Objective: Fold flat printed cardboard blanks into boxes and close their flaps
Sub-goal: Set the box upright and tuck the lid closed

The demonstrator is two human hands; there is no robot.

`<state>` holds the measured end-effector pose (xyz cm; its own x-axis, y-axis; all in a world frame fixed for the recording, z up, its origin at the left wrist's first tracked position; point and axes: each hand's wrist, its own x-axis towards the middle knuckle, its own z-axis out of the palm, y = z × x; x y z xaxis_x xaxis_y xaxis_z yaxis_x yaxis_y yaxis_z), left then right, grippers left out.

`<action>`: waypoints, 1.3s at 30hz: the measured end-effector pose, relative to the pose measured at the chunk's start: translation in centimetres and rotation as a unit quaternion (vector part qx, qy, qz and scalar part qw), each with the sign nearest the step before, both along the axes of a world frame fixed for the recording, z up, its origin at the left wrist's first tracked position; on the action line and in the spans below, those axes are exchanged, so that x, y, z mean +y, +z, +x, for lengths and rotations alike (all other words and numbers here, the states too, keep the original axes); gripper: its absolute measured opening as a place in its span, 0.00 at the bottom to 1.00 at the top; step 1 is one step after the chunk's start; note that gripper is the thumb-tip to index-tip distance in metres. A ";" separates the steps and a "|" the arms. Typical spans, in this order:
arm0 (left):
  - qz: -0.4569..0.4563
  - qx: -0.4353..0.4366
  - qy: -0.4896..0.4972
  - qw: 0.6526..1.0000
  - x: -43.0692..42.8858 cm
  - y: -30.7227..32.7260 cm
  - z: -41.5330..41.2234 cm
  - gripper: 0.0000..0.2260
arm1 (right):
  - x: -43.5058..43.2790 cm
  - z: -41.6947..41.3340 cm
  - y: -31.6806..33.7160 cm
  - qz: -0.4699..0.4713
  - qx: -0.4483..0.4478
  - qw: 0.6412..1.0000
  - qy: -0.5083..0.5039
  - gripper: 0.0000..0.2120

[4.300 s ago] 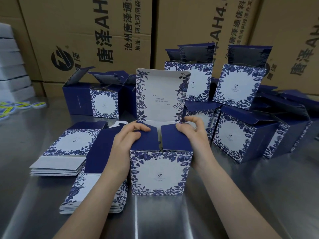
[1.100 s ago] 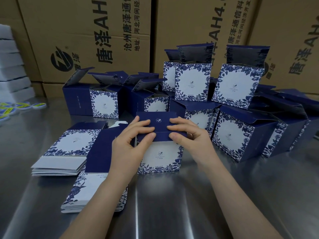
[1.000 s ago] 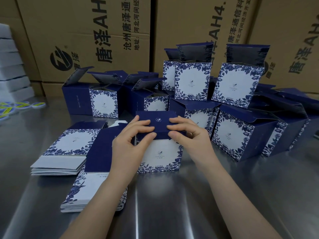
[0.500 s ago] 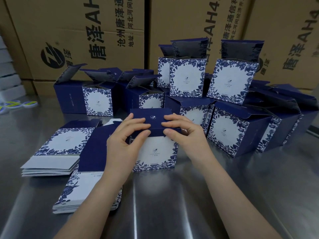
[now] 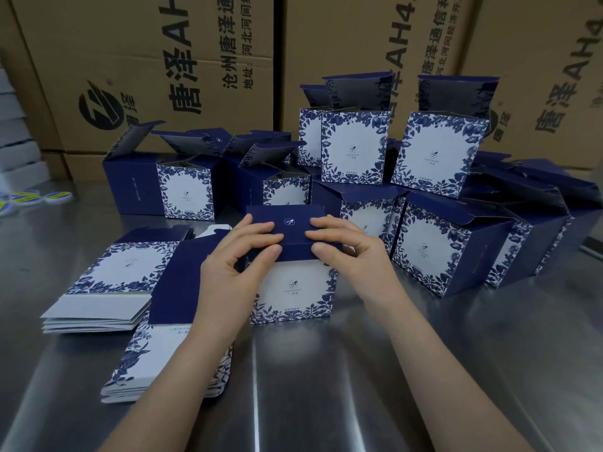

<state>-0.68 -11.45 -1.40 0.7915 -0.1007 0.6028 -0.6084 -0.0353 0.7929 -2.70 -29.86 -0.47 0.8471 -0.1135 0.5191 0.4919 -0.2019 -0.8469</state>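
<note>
Head view: lid brought down on the box in hand

The box (image 5: 293, 285) stands upright on the steel table (image 5: 326, 396), directly before the person. About four seconds ago its lid (image 5: 285, 223) stood raised behind the two navy side flaps. It now lies flat across the top, and has for the last second.

The left hand (image 5: 228, 275) has bent fingers on the lid's left half and its thumb under the front fold, pinching that edge. The right hand (image 5: 352, 256) mirrors this on the right half. Neither hand holds anything else.

Whether the tuck tab is fully home cannot be confirmed, as the thumbs cover the front seam. By my assessment, this box is in its final closing press.

Left of the box, two stacks of flat blanks (image 5: 107, 282) remain. Behind and to its right, folded boxes (image 5: 434, 252) stand piled, many with lids up. Work outstanding is considerable.
</note>
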 end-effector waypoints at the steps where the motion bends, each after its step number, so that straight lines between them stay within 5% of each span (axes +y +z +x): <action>1: 0.000 0.001 0.000 1.000 0.0 0.0 0.0 0.10 | 0.0 0.0 0.0 0.001 0.001 1.000 0.000 0.12; 15: -0.012 -0.002 -0.004 1.000 -0.2 -0.5 0.1 0.12 | 0.3 -0.1 -0.5 -0.004 -0.016 0.999 -0.027 0.14; 23: 0.015 0.022 -0.021 0.999 0.2 -1.7 0.6 0.28 | 0.7 -0.1 -0.6 -0.083 0.010 0.992 -0.092 0.20; 30: 0.017 0.056 0.103 0.993 -0.2 -1.5 0.3 0.21 | 1.6 1.0 -0.6 -0.076 -0.004 0.981 -0.177 0.18; 35: 0.162 0.091 0.177 0.967 0.9 -1.2 0.2 0.09 | 1.5 3.1 0.7 -0.162 0.025 0.959 -0.231 0.17; 39: 0.388 0.139 0.210 0.887 1.3 -1.5 0.3 0.13 | 1.4 4.7 1.6 -0.272 0.067 0.918 -0.280 0.17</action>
<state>-0.36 -10.15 -2.85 0.9643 -0.0612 0.2576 -0.1980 -0.8126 0.5482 1.97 -28.51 1.13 0.7957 -0.3047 0.5235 0.0814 -0.8027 -0.5908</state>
